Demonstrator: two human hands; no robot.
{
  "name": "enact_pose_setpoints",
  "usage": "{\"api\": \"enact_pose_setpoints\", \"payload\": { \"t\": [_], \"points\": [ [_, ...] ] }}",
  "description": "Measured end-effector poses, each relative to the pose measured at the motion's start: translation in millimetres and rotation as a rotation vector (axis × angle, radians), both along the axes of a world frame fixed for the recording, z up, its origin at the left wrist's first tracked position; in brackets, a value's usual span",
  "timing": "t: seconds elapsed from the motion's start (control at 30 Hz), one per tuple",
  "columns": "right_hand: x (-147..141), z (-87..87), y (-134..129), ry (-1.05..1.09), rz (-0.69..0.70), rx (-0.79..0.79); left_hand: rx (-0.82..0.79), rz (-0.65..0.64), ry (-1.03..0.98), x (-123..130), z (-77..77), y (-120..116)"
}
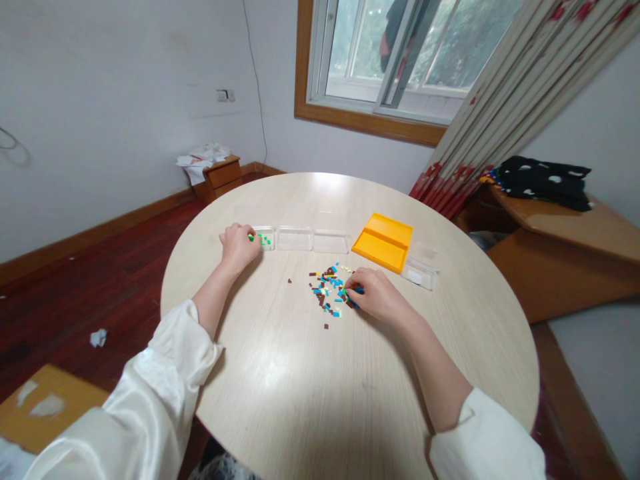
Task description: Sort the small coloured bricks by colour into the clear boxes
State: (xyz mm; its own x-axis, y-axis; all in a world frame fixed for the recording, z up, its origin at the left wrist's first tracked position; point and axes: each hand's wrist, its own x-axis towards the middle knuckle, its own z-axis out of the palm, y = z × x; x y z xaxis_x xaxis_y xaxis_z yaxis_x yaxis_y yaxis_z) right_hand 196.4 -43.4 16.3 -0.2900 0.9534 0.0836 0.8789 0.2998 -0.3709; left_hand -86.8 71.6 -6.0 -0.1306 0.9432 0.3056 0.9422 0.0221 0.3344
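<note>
My left hand is over the leftmost clear plastic box, with a small green toy brick pinched at its fingertips. Several more green bricks lie inside that box. On the right, my right hand reaches into the edge of a loose pile of tiny bricks in blue, brown, yellow, cream and green. Its thumb and fingers are closed together among the pieces; what they grip is too small to tell.
Two more clear boxes, a middle one and a right one, continue the row. An open yellow case lies to their right, beside another clear box. All rest on a round wooden table.
</note>
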Motion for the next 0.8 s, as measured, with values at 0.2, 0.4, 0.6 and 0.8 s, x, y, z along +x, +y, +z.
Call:
{"api": "enact_pose_setpoints", "payload": {
  "t": [0.2, 0.4, 0.6, 0.8],
  "points": [
    [-3, -2.7, 0, -0.019, -0.031, -0.023, 0.018, -0.01, -0.016, 2, -0.2, -2],
    [-4, -4.6, -1, -0.05, -0.064, 0.017, 0.106, -0.051, -0.069, 3, 1.5, -2],
    [-5, -6.6, 1, 0.115, -0.111, 0.061, 0.168, -0.403, -0.331, 21, 5.5, -12],
    [-14, -16.7, 4, 0.429, -0.13, -0.033, 0.098, -0.883, -0.469, 65, -0.4, -47]
  ]
}}
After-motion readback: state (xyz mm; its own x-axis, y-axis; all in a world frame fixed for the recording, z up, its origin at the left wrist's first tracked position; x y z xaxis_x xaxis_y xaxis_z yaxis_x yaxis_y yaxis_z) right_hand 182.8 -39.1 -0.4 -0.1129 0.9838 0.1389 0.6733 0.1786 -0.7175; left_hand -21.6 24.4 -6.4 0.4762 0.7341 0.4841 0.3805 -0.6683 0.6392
